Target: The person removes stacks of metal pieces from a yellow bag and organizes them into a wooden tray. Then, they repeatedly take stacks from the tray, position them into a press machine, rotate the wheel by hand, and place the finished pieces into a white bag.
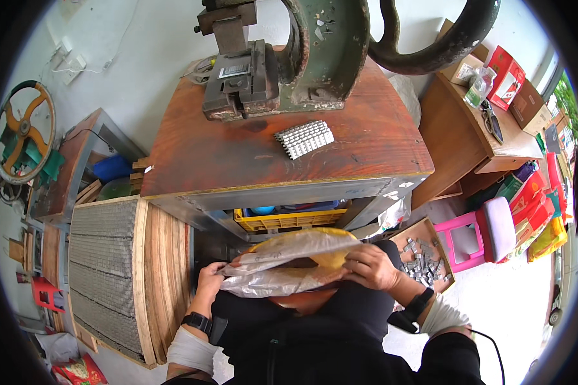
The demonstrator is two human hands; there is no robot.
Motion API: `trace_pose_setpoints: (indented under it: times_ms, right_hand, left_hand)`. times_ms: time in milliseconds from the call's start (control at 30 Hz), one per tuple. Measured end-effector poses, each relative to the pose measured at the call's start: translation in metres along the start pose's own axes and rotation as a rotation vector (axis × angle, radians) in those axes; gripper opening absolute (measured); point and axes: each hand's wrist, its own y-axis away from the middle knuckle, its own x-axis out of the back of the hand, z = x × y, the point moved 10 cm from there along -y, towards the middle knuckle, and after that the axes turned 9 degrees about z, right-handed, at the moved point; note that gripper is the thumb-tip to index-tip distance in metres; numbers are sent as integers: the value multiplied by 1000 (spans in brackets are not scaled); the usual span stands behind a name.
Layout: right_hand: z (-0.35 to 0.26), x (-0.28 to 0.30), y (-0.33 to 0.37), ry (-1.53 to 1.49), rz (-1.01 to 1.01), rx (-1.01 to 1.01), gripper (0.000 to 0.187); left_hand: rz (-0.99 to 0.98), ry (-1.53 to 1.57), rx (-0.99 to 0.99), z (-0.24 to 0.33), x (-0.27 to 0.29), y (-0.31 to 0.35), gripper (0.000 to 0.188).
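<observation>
A whitish plastic sack (263,263) with yellow and orange areas lies across my lap, its mouth spread between my hands. The fingers of my left hand (210,280) are closed on the sack's left edge. At the sack's right end, my right hand (371,265) pinches the rim, its fingers bent over the plastic. Folds hide most of the inside. Beyond the sack stands a wooden-topped bench (237,163), with a block of small silvery metal pieces (305,138) on it. Beside my right knee, a shallow box (448,282) holds loose metal pieces.
A heavy green press (327,58) stands on the bench. Under the top sits a yellow crate (289,221). To my left rises a stack of wooden trays (164,282), the upper one full of grey pieces. A pink stool (462,239) and a wooden desk (453,141) are on the right.
</observation>
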Motion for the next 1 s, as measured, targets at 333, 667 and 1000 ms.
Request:
trace_pose_setpoints:
  times_ms: [333, 667, 1000]
  right_hand:
    - [101, -140, 10, -1899, 505, -1199, 66]
    - [42, -120, -46, -1438, 191, -882, 29]
    - [65, -33, -13, -1125, 589, -965, 44]
  left_hand:
    - [310, -239, -242, 43, 20, 24, 48]
    - [-353, 234, -120, 152, -151, 49, 39]
    - [-405, 619, 55, 167, -235, 55, 41]
